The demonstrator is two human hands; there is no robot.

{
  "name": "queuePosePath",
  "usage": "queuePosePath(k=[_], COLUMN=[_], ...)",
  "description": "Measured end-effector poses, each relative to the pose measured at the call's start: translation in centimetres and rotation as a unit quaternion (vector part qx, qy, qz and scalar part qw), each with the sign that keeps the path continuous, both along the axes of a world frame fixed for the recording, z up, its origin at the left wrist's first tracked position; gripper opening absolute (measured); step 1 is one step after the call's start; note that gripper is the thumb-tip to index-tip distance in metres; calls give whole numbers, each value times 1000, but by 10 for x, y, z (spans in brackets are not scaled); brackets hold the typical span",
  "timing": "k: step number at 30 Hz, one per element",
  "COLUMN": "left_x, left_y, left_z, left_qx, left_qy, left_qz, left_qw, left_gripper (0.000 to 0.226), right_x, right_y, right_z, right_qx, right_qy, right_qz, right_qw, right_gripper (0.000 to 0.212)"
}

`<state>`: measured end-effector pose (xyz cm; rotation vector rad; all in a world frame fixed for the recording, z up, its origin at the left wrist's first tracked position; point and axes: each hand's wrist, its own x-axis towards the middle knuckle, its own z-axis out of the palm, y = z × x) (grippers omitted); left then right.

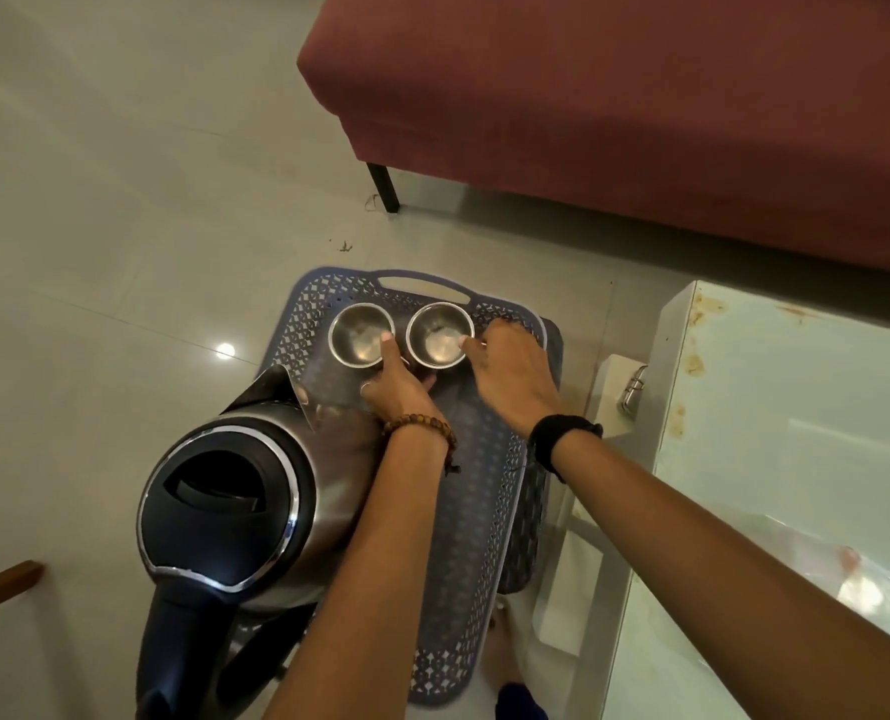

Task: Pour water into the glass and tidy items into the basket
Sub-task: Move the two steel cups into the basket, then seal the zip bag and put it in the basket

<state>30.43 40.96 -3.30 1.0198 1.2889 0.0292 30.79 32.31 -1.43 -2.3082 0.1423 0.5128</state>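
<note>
Two steel glasses stand side by side at the far end of a blue perforated basket (476, 491). My left hand (396, 384) grips the left glass (357, 332), thumb over its near rim. My right hand (510, 371) holds the right glass (435, 332), with a fingertip on its right rim. A steel electric kettle (235, 506) with a black lid and dark handle sits in the basket's near left part, spout pointing toward the glasses. Whether the glasses hold water is unclear.
A maroon sofa (640, 96) with a black leg stands beyond the basket. At the right is a glass-topped table (796, 407), stained near its edge. Pale floor tiles (120, 200) spread to the left. A wooden piece (1, 584) pokes in at the left edge.
</note>
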Motion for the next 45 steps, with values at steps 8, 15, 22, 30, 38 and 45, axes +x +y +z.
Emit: queuePosePath(k=[8,15,22,30,38,45], left_x=[-47,-163,-243,-269,-277,-301], left_y=[-34,-166,-274,-329,-327,-293], left_z=[38,49,-1,-49,-47,-18], left_qx=[218,328,241,305,249,353], left_qy=[-71,-234,-200,-90,-96,-264], left_qz=[-128,-443,-738,-867,-885,-780], left_qw=[965,801,597,384,383,444], left_gripper=[45,27,41,56,87,45], right_x=[-46,-154,-265,-330,-329,-322], right_y=[-39,-153,-302,-385,-369,-357], right_z=[26,37,9,-43,-50,-31], right_qx=[98,168,114,154,200,300], right_qy=[-157,-134,-25,180,183,120], right_qz=[-55,-195,-382,-465,-470,-493], right_qw=[981,957,917,853,840,808], right_gripper=[18,11,22,17,11,14])
